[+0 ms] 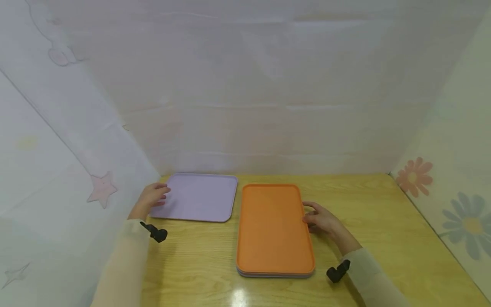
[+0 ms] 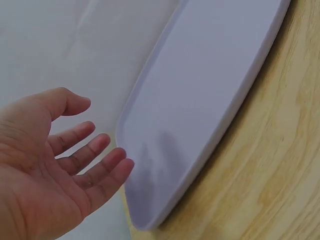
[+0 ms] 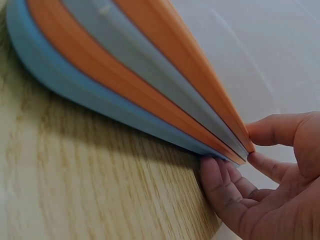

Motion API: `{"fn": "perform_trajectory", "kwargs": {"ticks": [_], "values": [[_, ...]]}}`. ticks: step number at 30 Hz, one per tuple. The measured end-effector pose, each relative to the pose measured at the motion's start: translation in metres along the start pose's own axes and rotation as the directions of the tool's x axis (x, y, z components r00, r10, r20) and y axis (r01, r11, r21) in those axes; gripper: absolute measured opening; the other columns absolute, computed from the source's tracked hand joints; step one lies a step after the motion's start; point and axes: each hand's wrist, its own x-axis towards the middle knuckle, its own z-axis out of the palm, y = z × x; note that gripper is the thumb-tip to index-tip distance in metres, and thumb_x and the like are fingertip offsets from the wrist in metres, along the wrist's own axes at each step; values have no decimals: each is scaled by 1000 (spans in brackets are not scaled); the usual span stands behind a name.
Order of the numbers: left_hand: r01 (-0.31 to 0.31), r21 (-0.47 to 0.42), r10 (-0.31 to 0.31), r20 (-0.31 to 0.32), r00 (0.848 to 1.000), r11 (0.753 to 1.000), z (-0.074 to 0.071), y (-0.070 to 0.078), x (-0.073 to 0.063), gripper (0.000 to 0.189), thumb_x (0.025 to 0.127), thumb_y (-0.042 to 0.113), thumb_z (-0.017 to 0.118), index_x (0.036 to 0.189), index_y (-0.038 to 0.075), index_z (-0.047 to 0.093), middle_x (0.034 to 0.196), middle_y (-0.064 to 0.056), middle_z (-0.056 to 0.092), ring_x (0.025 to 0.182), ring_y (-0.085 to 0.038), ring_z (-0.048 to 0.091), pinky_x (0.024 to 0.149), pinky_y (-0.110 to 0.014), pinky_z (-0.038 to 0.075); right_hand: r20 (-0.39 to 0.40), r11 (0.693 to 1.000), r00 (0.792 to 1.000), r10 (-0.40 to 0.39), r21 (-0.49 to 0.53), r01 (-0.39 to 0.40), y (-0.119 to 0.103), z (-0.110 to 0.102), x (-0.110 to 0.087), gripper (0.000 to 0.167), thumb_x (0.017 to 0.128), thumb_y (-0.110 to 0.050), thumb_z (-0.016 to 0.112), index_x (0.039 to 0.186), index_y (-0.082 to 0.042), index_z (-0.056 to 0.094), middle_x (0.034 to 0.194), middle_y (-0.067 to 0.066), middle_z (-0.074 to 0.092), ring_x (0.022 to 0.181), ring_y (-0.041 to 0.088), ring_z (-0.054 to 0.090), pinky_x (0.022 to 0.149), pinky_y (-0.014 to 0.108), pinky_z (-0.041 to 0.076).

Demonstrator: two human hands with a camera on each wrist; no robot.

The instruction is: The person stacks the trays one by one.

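Observation:
A lilac tray (image 1: pixel 199 197) lies crosswise on the table at the left. My left hand (image 1: pixel 152 195) is beside its left end, fingers spread and relaxed; in the left wrist view the fingertips (image 2: pixel 126 169) overlap the tray's rim and grip nothing. Right of it a stack of trays stands lengthwise, an orange tray (image 1: pixel 274 230) on top. From the side, the stack shows orange and blue-grey layers in turn, with a blue tray (image 3: pixel 75 95) at the bottom. My right hand (image 1: pixel 324 221) touches the stack's right edge, its bent fingertips (image 3: pixel 214 172) low at the side and others against the upper trays.
The wooden table (image 1: pixel 192 256) runs to a pale fabric wall (image 1: pixel 268 106) behind it. Similar printed fabric stands at both sides, with flowers (image 1: pixel 472 226) at the right and a pink star (image 1: pixel 102 189) at the left.

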Motion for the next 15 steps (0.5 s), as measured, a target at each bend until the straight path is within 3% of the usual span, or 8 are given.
{"fn": "perform_trajectory", "kwargs": {"ticks": [5, 9, 15], "values": [[7, 84, 0, -74, 997, 996, -7, -16, 2, 60, 104, 29, 51, 147, -9, 38, 148, -33, 40, 131, -46, 45, 109, -55, 43, -14, 1000, 1000, 0, 14, 0, -2, 0, 0, 73, 96, -10, 65, 159, -7, 26, 119, 21, 60, 89, 22, 66, 76, 39, 58], [22, 140, -13, -67, 998, 990, -10, -25, -4, 62, 104, 32, 48, 146, -12, 36, 149, -36, 36, 135, -50, 39, 112, -60, 36, -6, 1000, 1000, 0, 13, 0, -1, 1, 1, 72, 97, -8, 64, 159, -7, 26, 118, 21, 62, 89, 22, 66, 76, 38, 58], [7, 193, 8, -80, 997, 981, -9, -28, -3, 65, 104, 35, 47, 146, -13, 36, 147, -37, 37, 133, -52, 39, 110, -61, 37, -17, 1000, 1000, 3, 13, -3, 0, 1, -2, 72, 96, -8, 64, 158, -6, 27, 115, 19, 63, 86, 22, 65, 74, 37, 57]]}}
